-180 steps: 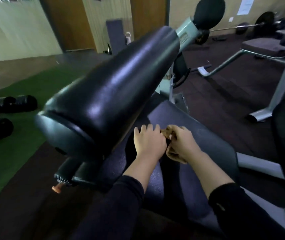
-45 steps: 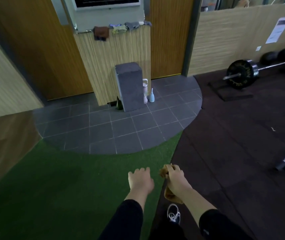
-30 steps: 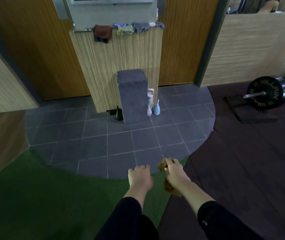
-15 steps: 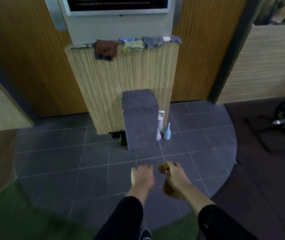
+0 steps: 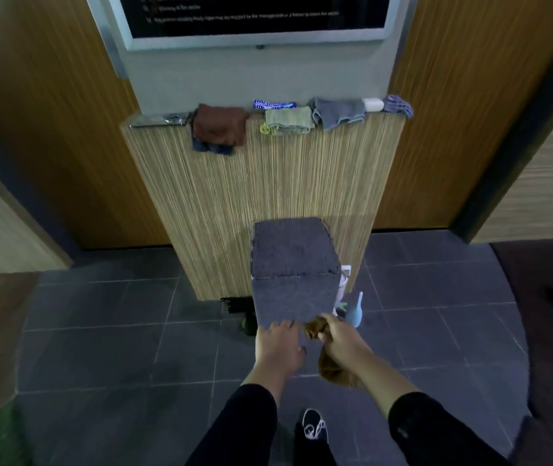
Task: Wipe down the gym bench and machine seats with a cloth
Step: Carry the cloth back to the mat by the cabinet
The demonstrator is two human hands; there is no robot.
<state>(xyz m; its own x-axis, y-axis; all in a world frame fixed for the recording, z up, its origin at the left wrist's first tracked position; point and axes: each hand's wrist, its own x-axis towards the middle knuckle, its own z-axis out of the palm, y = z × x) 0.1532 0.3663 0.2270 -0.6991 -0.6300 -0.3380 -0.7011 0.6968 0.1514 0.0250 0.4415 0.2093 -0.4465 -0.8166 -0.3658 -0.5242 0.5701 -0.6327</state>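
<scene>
One crumpled brown cloth (image 5: 325, 361) bunches in the right hand (image 5: 342, 341).

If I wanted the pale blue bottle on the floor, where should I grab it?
Take the pale blue bottle by its thin neck, coming from above and the right. It stands upright, and the grey carpeted block crowds its left side, so I'd avoid that side.
</scene>
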